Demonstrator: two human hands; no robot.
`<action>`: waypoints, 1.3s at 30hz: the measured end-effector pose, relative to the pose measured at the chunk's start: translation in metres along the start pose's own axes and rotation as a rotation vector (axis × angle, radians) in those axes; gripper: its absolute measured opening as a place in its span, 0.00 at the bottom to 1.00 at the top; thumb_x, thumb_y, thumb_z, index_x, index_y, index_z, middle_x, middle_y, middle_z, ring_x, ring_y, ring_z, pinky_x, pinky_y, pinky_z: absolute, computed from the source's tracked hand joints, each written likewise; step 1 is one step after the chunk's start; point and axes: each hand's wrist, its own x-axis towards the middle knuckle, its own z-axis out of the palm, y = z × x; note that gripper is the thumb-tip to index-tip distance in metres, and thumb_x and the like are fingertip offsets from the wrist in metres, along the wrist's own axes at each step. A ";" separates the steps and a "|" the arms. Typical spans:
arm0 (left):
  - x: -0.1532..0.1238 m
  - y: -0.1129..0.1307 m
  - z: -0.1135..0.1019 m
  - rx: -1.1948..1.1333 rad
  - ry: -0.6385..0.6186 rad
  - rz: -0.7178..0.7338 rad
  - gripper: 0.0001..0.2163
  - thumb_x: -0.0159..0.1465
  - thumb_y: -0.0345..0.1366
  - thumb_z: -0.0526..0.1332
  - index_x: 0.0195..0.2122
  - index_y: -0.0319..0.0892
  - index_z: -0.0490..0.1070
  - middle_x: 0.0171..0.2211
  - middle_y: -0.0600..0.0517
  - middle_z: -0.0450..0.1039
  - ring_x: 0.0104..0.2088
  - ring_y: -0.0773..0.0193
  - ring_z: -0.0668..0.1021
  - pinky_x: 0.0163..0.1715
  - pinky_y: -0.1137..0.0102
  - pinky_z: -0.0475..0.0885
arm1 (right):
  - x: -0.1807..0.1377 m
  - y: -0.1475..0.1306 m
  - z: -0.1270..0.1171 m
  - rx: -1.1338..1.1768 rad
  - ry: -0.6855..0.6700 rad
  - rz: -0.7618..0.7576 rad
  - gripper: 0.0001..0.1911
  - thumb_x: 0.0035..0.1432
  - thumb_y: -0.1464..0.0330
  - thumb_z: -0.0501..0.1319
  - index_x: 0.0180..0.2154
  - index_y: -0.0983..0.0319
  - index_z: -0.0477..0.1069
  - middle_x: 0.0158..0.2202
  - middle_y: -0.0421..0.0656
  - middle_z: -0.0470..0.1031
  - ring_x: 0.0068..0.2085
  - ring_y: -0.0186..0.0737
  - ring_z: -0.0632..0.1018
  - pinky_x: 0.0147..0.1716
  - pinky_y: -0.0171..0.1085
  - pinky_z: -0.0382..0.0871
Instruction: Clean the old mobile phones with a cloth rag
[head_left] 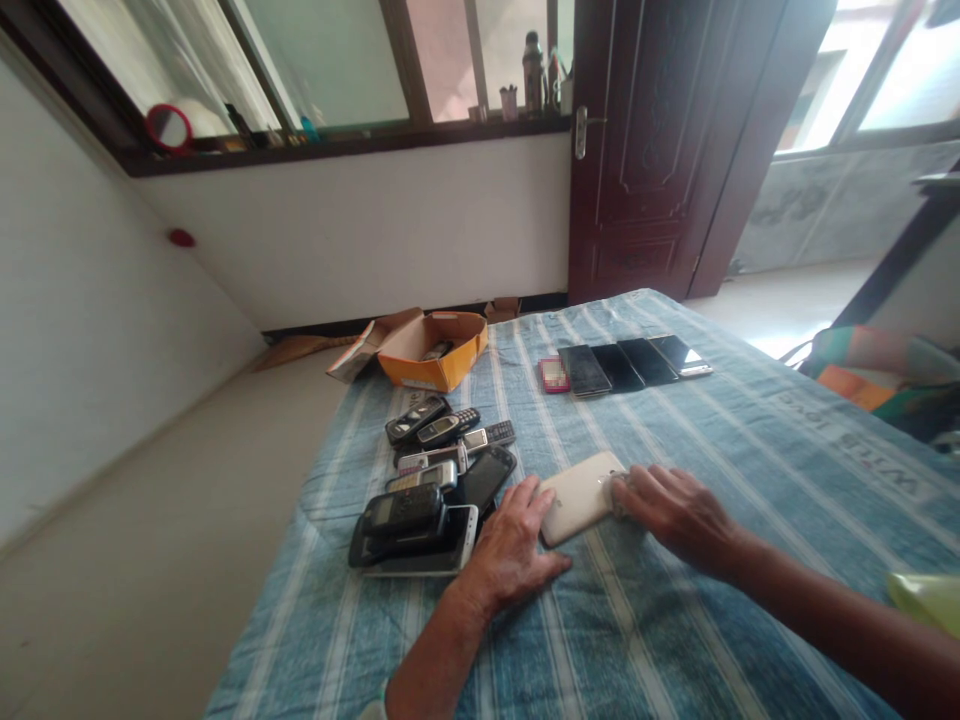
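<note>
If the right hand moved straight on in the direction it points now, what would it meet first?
First the pale phone, directly before the right hand; beyond it, perhaps the heap of phones, though depth is unclear.

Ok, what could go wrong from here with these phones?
Two risks. The pale phone lies on a cloth, so it might slide if the right hand presses hard with the pale wad under its fingers. And the left hand is close beside the phone pile; a small bump could dislodge the black phone stacked at its near end.
</note>
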 end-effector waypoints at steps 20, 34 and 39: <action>0.000 0.006 -0.004 0.047 -0.043 -0.019 0.37 0.50 0.41 0.71 0.60 0.37 0.64 0.64 0.39 0.57 0.62 0.47 0.63 0.62 0.60 0.60 | -0.006 0.016 0.008 0.124 -0.039 -0.149 0.11 0.66 0.77 0.48 0.41 0.66 0.69 0.33 0.45 0.70 0.29 0.37 0.71 0.28 0.37 0.63; 0.002 0.005 -0.002 0.053 -0.017 0.013 0.35 0.50 0.39 0.70 0.59 0.36 0.65 0.63 0.39 0.58 0.61 0.47 0.64 0.61 0.60 0.61 | 0.010 -0.020 0.010 0.133 -0.075 -0.149 0.11 0.64 0.77 0.50 0.32 0.63 0.67 0.29 0.42 0.67 0.27 0.39 0.68 0.27 0.39 0.58; 0.001 0.005 -0.002 0.054 -0.026 0.010 0.35 0.50 0.40 0.70 0.59 0.35 0.65 0.63 0.39 0.58 0.61 0.46 0.64 0.61 0.59 0.62 | 0.016 -0.031 0.009 0.168 -0.100 -0.125 0.08 0.63 0.77 0.53 0.33 0.63 0.67 0.29 0.42 0.68 0.28 0.39 0.68 0.27 0.39 0.57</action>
